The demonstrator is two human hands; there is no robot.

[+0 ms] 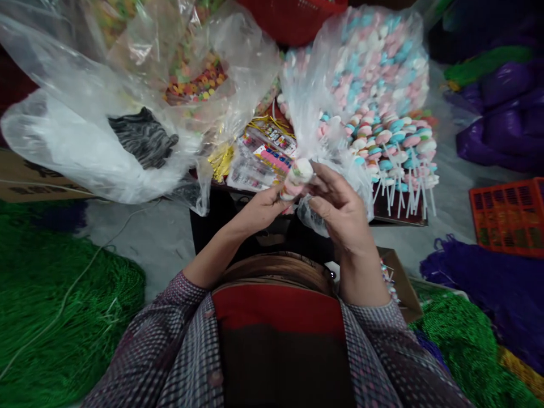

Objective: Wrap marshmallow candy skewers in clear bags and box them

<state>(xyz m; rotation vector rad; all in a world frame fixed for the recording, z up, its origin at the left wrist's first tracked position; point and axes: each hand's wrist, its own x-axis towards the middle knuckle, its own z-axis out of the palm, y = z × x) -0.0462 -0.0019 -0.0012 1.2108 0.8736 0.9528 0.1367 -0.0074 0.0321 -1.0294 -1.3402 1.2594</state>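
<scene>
A short stack of white, pink and pale green marshmallow candy (pixel 296 179) is held in front of me, tilted with its white end up and to the right. My left hand (pixel 267 208) is closed round its lower left side. Close against the candy's right side is my right hand (pixel 342 201), thumb and fingers apart and curved toward it; some fingertips are hidden behind the candy. Clear plastic (pixel 313 216) hangs below the right hand. Beyond the hands lie printed packets (pixel 272 156) and gold twist ties (pixel 221 163).
Several finished marshmallow sticks (pixel 397 153) lie at the table's right edge, before a bag of marshmallows (pixel 378 62). Bags of gummy rings (pixel 195 79) stand back left, a red basket (pixel 293 22) behind. Green netting (pixel 63 306) and an orange crate (pixel 508 218) flank me.
</scene>
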